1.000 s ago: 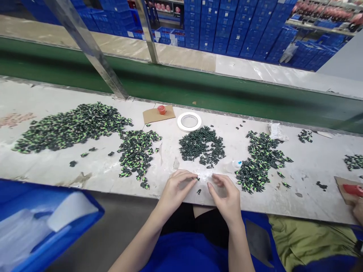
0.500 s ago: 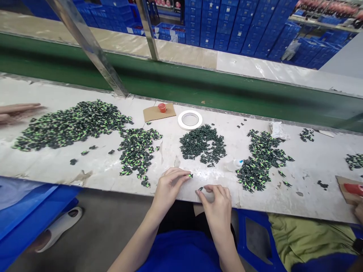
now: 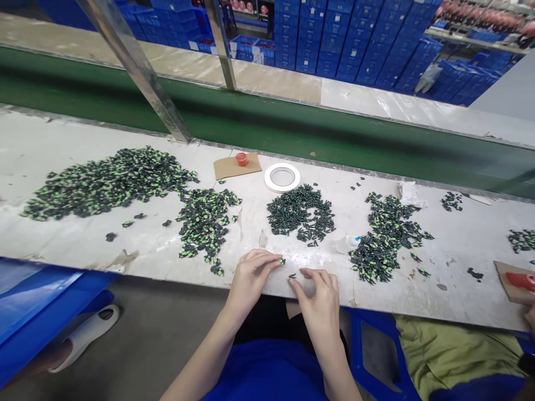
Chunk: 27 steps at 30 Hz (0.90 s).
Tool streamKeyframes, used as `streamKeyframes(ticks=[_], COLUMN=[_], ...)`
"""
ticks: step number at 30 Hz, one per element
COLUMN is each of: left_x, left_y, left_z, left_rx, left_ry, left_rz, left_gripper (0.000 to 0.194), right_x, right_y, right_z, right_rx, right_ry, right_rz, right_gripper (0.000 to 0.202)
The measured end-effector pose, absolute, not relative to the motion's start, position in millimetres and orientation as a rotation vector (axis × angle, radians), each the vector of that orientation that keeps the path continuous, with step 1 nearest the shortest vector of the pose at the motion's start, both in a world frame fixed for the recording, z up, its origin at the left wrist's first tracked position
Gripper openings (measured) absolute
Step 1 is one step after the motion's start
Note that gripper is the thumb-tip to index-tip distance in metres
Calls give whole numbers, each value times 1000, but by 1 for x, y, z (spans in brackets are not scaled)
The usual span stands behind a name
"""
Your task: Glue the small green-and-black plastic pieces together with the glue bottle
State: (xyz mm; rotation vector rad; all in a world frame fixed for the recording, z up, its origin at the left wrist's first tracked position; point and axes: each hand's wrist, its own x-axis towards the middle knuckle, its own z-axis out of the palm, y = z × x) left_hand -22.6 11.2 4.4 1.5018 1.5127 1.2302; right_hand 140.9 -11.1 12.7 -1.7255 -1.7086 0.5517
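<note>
Between thumb and index finger my left hand point(image 3: 253, 274) pinches a small black and green piece point(image 3: 282, 261). My right hand point(image 3: 318, 289) has its thumb and index finger apart, with a small dark piece point(image 3: 292, 275) just off their tips, lying at the table's front edge. Beyond my hands lies a pile of small dark green rods point(image 3: 288, 211). Black and green pieces form a heap point(image 3: 203, 220) left of the rods and another heap point(image 3: 378, 250) to the right.
A long heap point(image 3: 108, 181) covers the left of the table point(image 3: 150, 250). Near the back are a white tape roll point(image 3: 271, 177) and a red cap point(image 3: 241, 160) on cardboard point(image 3: 225, 169). At the far right, a person's hand point(image 3: 530, 316) is beside a red object point(image 3: 520, 279).
The small dark piece by my right fingertips has shifted slightly left and turned. Another person's hand has left the far left. The view has moved a little.
</note>
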Motion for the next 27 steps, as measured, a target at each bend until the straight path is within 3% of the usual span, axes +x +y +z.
streamKeyframes(ticks=[7,14,27], left_x=[-25,-21,-9], left_y=[9,6,3], left_z=[-4,0,13], left_rx=[1517,1484,1434], left_ry=[1509,1481,1384], left_rz=[1225,1227,1320], left_gripper=[15,13,11], right_x=[138,134,129], right_y=[-9,-3,1], right_z=[12,21,15], right_rx=[-1675,-1573,-1421], right_ry=[-1755,-1456,-1155], right_rz=[599,891,1198], right_gripper=[27,15,18])
